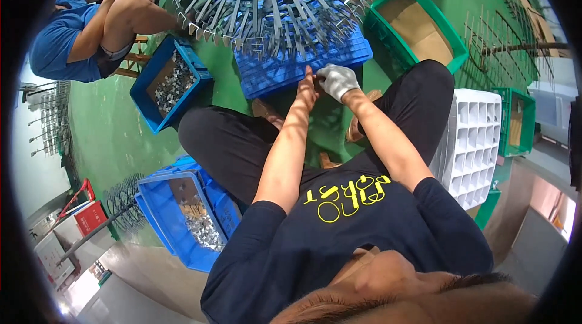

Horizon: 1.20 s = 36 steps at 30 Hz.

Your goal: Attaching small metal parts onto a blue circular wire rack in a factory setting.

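My left hand [307, 90] is bare and seen edge-on, its fingers mostly stretched forward. Close against it on the right is my right hand [338, 81] in a white glove, its fingers bent and pressed together toward the left hand. Whatever small thing may lie between the fingertips is hidden. Both hands are over the near edge of an upturned-looking blue crate [260, 78]. Above that crate stands a large round rack [276, 5] of many metal strips with hooked ends, just beyond my fingertips.
Left of my knees sits a blue bin [144, 101] of small metal parts; another blue bin [163, 212] is by my left hip. A green crate [377, 16] lined with cardboard stands ahead right, a white divided tray [451, 169] beside my right thigh. A seated person [73, 39] is at far left.
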Motion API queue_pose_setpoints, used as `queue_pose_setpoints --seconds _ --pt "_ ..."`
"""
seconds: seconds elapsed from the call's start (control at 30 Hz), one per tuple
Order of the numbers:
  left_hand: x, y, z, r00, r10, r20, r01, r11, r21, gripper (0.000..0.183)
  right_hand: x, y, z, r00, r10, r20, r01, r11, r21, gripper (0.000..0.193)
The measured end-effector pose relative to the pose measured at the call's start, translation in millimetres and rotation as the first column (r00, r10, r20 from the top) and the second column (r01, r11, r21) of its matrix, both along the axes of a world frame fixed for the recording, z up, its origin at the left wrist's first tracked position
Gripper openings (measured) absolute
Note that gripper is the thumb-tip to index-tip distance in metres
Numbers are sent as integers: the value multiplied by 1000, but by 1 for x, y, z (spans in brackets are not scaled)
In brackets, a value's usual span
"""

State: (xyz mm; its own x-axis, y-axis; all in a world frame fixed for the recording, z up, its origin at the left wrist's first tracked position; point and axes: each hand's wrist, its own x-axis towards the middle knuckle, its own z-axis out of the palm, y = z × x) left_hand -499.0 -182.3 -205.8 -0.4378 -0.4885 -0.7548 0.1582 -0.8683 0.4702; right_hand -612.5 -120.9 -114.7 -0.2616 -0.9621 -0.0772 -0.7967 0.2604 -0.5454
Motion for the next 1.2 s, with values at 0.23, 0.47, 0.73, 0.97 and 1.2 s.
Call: queue_pose_setpoints --seconds 0.23,0.47,0.73,0.97,1.2 --pt "1 -10 6 955 -194 225 214 974 -71 47 5 -3 -1 994 48 -102 -29 982 186 19" --pt "-17 -23 27 969 49 241 -47 999 -11 30 -3 -8 -4 967 -253 -32 252 927 277 22" --pt "-31 -42 8 990 100 101 -103 994 24 21 -2 -15 -25 941 -296 -166 302 953 13 23" --pt "-39 -43 -12 987 126 98 -129 991 23 16 -4 -18 -34 923 -300 -242 306 952 -16 22" --pt "-36 -44 -28 985 146 92 -147 989 0 11 -5 -17 -37 920 -306 -244 293 952 -90 18"
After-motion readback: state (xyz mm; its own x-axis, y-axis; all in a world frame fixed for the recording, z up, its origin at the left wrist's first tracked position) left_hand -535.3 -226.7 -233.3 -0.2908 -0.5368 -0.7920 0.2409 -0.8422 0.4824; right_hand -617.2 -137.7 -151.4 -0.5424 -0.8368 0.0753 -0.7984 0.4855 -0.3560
